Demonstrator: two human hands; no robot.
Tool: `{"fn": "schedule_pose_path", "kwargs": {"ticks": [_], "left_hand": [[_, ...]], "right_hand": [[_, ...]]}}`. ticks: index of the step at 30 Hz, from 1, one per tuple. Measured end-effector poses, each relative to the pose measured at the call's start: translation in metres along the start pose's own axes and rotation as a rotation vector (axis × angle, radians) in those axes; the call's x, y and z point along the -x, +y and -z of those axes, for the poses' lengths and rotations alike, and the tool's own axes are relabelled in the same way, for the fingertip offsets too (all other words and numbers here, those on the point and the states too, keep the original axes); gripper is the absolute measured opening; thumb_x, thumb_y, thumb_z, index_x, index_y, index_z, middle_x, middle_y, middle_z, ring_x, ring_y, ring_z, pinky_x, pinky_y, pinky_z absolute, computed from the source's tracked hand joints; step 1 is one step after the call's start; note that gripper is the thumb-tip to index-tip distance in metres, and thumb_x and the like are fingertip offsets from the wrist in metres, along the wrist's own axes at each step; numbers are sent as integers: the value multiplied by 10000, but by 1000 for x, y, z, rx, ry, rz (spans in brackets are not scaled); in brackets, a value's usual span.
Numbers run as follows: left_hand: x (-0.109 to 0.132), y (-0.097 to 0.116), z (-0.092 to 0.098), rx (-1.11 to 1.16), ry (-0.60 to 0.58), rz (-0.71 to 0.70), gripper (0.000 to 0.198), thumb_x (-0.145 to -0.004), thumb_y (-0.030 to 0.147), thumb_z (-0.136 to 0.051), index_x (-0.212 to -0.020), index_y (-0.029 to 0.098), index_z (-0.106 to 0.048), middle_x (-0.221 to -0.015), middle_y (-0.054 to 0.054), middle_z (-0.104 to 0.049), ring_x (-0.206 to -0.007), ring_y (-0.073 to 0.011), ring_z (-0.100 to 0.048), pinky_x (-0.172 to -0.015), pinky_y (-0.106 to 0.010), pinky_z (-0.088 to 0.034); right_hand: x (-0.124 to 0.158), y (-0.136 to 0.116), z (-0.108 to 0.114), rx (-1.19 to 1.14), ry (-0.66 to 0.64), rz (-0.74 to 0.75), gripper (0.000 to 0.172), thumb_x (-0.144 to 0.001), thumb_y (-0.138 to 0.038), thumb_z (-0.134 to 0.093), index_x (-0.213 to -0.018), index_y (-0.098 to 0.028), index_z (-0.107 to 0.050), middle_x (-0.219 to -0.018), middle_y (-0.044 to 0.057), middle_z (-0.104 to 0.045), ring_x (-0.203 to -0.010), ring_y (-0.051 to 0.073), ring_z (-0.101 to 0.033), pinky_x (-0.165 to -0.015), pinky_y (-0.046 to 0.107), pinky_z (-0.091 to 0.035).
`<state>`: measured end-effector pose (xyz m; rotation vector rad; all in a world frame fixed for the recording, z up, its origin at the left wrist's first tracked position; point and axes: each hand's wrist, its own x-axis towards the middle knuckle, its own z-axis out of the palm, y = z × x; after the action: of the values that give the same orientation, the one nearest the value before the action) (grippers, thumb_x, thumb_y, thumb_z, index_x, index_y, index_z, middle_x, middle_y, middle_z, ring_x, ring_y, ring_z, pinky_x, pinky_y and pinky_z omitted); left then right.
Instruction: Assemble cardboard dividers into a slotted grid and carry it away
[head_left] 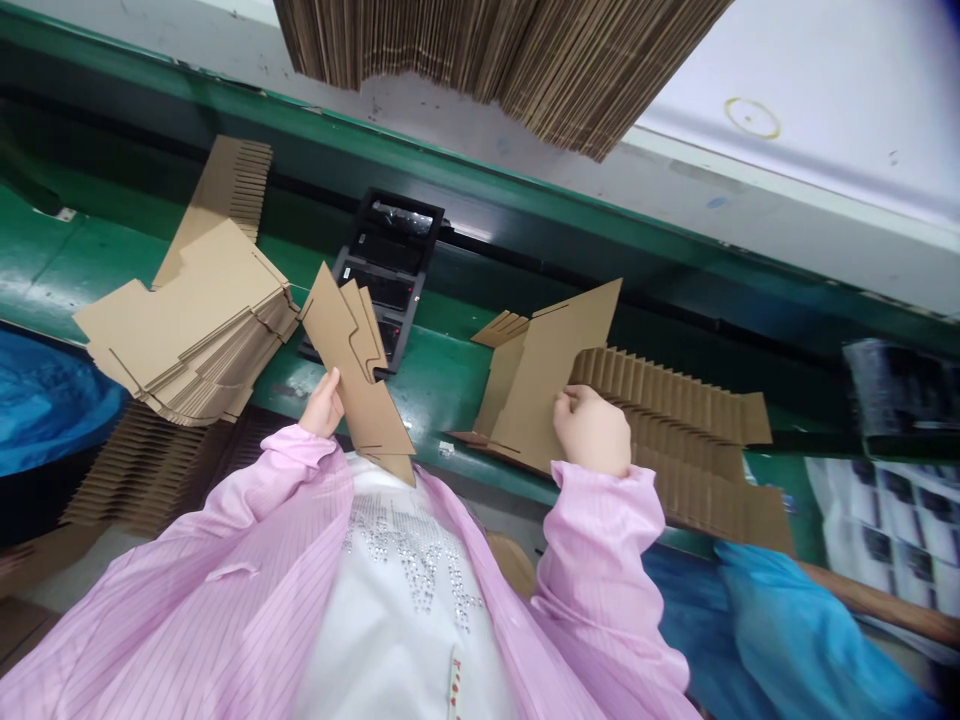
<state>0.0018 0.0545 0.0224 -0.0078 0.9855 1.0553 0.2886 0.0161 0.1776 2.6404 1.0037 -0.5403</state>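
My left hand (324, 405) grips a small bundle of flat die-cut cardboard pieces (352, 350), held upright near my chest. My right hand (592, 430) pinches the edge of one flat cardboard sheet (551, 370) that is tilted up off a long fanned row of cardboard pieces (675, 420) lying on the green bench (435, 385). Both arms wear pink striped sleeves.
A stack of flat cardboard blanks (187, 330) lies at the left, with more fanned cardboard below it. A black tray with dark parts (386, 265) sits behind my left hand. Blue plastic sheeting (780, 630) is at lower right and far left. Corrugated sheets (495, 50) hang at top.
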Motion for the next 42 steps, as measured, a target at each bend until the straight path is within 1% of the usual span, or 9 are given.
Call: {"fn": "schedule_pose_path", "kwargs": {"ticks": [8, 15, 21, 27, 33, 36, 38, 40, 42], "left_hand": [[-2, -2, 5, 6, 3, -18, 306, -965, 208, -430, -1183, 20, -536, -1275, -193, -525, -1217, -258, -506, -1059, -436, -403], [-3, 0, 8, 7, -26, -22, 296, -966, 223, -438, -1168, 36, -547, -1351, -170, -472, -1199, -255, -521, -1051, -440, -410], [2, 0, 3, 15, 27, -9, 305, -965, 212, -426, -1191, 37, -535, -1277, -185, -527, -1226, -238, -502, -1064, -417, -393], [4, -1, 6, 25, 9, -32, 282, -961, 203, -434, -1154, 30, -545, -1207, -174, -571, -1193, -233, -528, -1075, -427, -378], [6, -3, 4, 7, 17, -29, 274, -959, 198, -439, -1158, 35, -532, -1272, -171, -536, -1219, -224, -507, -1083, -400, -376], [5, -5, 1, -1, 4, -30, 290, -949, 181, -449, -1202, 57, -519, -1322, -147, -507, -1251, -203, -482, -1100, -372, -367], [5, -6, -1, -27, -21, -33, 279, -938, 166, -468, -1195, 69, -514, -1341, -132, -494, -1261, -193, -473, -1108, -353, -365], [4, -8, -2, -69, -57, -35, 243, -934, 157, -475, -1156, 65, -515, -1337, -135, -497, -1253, -198, -479, -1106, -350, -370], [3, -10, -4, -107, -64, -36, 214, -938, 142, -469, -1129, 55, -509, -1309, -145, -516, -1223, -204, -504, -1091, -359, -387]], "right_hand": [[-6, -5, -17, -1, 16, -21, 442, -952, -265, -351, -1334, -144, -538, -1194, 113, -553, -1204, 300, -492, -1037, 403, -401], [-15, -9, -27, 9, 3, 25, 443, -946, -257, -343, -1314, -134, -556, -1185, 130, -555, -1186, 314, -503, -1018, 414, -407], [-47, -15, -62, 49, -86, 73, 435, -934, -218, -330, -1276, -91, -568, -1166, 156, -557, -1163, 323, -515, -985, 412, -424], [-69, -25, -89, 105, -223, 98, 420, -898, -116, -301, -1187, 4, -582, -1201, 211, -521, -1142, 292, -533, -967, 363, -433], [-67, -35, -89, 195, -301, 118, 440, -639, -78, -635, -1071, 11, -631, -1094, 164, -569, -1110, 266, -544, -970, 329, -458], [-59, -38, -77, 198, -276, 144, 364, -775, -137, -585, -1095, 31, -623, -1084, 187, -568, -1084, 274, -553, -954, 351, -454], [-46, -39, -71, 114, -119, 226, 435, -924, -269, -446, -1290, -56, -542, -1274, 119, -502, -1170, 221, -512, -1018, 332, -423], [-28, -40, -71, -118, -19, 493, 509, -982, -383, -327, -1433, -168, -426, -1429, -8, -369, -1309, 118, -399, -1146, 242, -306], [-8, -41, -77, -380, -234, 844, 661, -959, -539, -297, -1471, -128, -375, -1471, -14, -300, -1385, 74, -297, -1195, 172, -193]]}}
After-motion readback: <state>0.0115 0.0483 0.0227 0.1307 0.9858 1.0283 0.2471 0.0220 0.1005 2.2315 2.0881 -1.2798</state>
